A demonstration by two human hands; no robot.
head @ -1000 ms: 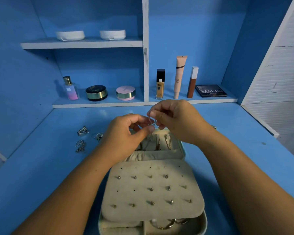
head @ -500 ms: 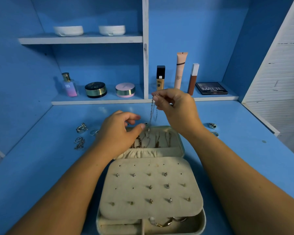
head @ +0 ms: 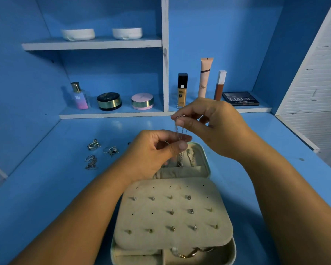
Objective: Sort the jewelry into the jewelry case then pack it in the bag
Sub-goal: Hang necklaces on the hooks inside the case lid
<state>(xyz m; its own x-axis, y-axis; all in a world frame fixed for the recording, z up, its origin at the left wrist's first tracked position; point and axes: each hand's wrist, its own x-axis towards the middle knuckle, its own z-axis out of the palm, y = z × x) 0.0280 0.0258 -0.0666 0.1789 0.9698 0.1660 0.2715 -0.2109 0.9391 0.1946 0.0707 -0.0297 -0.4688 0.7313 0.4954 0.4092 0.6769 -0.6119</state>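
An open beige jewelry case [head: 204, 163] lies on the blue desk in front of me. Its padded earring panel [head: 172, 213] carries several studs. A thin silver chain [head: 180, 131] hangs above the case's far half. My right hand [head: 212, 125] pinches the chain's top between thumb and forefinger. My left hand [head: 157, 150] pinches the chain lower down, just over the lid pocket, where other chains lie. Gold pieces [head: 187, 254] sit in the near compartment. Loose silver rings [head: 93, 145] and a small chain [head: 91, 162] lie on the desk to the left.
Cosmetics stand on the back shelf: a perfume bottle [head: 78, 96], two round compacts [head: 109, 101], a foundation bottle [head: 182, 90], tubes [head: 205, 77] and a palette [head: 240, 98]. Two white dishes [head: 77, 34] sit on the upper shelf. A white slatted panel [head: 313, 83] stands at right.
My right hand has lifted away from the left, drawing the chain out to hang vertically. My left hand stays low over the case, now pinching the chain's lower part.
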